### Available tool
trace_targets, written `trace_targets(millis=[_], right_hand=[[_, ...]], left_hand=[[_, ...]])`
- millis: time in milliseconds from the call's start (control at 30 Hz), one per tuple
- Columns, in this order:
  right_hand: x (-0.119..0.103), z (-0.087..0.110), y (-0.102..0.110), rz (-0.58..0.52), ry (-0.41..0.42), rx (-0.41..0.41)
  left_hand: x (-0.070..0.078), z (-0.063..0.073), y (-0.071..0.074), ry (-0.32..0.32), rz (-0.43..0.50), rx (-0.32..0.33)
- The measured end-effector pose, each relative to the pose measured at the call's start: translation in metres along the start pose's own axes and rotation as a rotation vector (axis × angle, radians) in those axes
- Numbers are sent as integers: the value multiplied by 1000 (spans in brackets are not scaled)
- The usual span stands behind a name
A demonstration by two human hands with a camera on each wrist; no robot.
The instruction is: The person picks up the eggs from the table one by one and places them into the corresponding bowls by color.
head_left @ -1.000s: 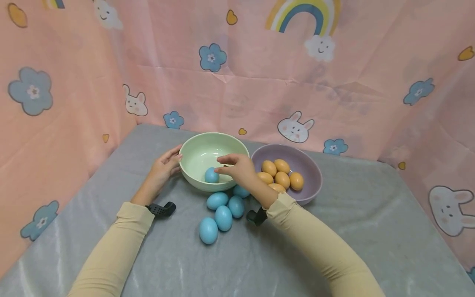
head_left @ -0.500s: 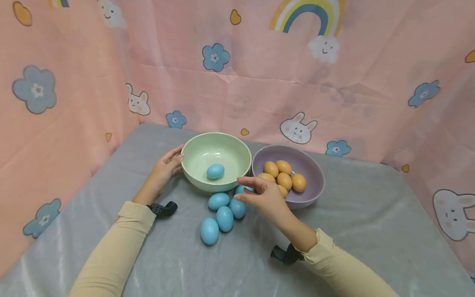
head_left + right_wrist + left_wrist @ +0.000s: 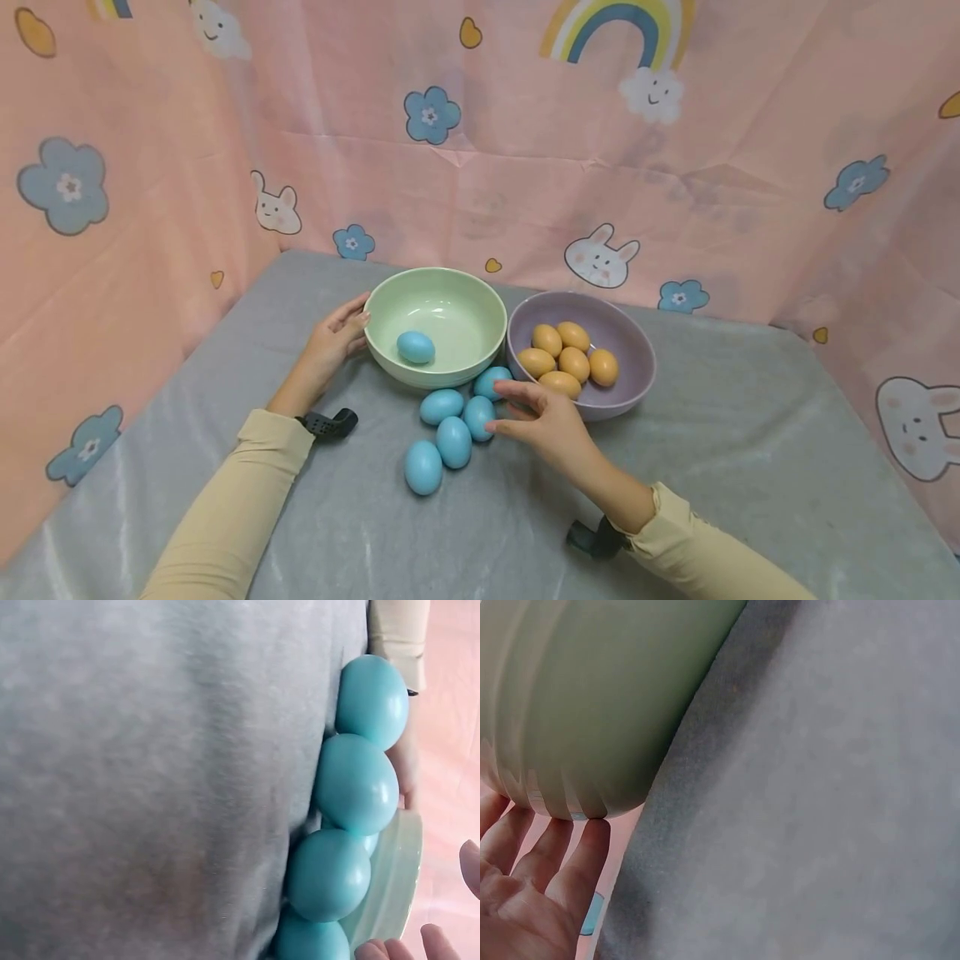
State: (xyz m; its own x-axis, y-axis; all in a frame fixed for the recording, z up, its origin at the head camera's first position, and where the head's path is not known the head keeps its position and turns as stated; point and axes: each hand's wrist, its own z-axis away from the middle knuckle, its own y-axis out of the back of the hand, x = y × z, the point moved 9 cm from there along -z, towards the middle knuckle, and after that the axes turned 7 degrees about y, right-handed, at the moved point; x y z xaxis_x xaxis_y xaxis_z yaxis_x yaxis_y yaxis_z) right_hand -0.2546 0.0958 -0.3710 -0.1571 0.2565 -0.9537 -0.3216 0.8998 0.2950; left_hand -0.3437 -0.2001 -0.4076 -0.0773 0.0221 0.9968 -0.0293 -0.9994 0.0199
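A light green bowl holds one blue egg lying on its side. My left hand touches the bowl's left side; in the left wrist view its straight fingers meet the outer wall. In front of the bowl, several blue eggs lie in a cluster on the grey cloth. My right hand hovers at the right of this cluster, thumb and fingers apart, beside the blue egg nearest its thumb. In the right wrist view its fingertips show nothing between them.
A purple bowl with several yellow-orange eggs stands at the green bowl's right, just behind my right hand. Grey cloth covers the table. Pink patterned fabric rises behind and at the sides.
My right hand has left the green bowl and moved right and toward me, down to the blue eggs. The egg inside the bowl has rolled left. My left hand stays put.
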Motion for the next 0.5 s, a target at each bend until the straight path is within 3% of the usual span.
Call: trace_targets(millis=[500], right_hand=[[14, 6, -1, 16, -75, -17]], left_hand=[[0, 1, 0, 10, -7, 12]])
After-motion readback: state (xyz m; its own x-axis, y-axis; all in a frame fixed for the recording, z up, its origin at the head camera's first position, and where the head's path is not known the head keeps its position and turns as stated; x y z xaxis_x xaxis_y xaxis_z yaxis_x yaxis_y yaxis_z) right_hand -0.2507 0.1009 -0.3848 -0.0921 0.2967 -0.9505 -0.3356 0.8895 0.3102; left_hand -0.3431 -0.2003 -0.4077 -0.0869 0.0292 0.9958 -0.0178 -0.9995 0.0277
